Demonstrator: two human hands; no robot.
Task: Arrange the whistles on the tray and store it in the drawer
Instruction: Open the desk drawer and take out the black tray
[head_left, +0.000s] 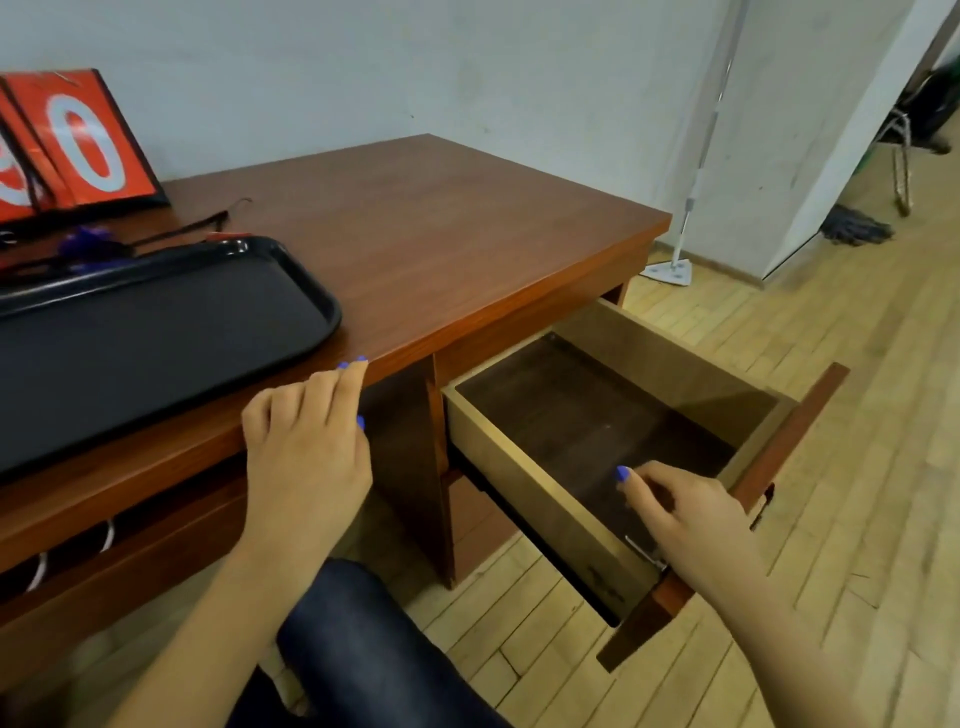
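Although the task starts with whistles, none shows plainly; only dark cords and a purple blur (85, 244) lie at about ten o'clock, behind the tray (156, 332), below a red scoreboard (72, 145). The black tray sits bare on the counter (415, 218) at nine o'clock. It looks stiff, light and glossy, so probably slippery; its raised rim on the two long sides seems the safest hold, kept level once loaded. At centre, the left hand (306, 441) rests on the counter edge, fingers loosely bent, gripping nothing. Toward four o'clock the drawer (597, 415) stands pulled out and nothing shows inside. The right hand (685, 519) hovers over its near corner, fingers relaxed, holding nothing.
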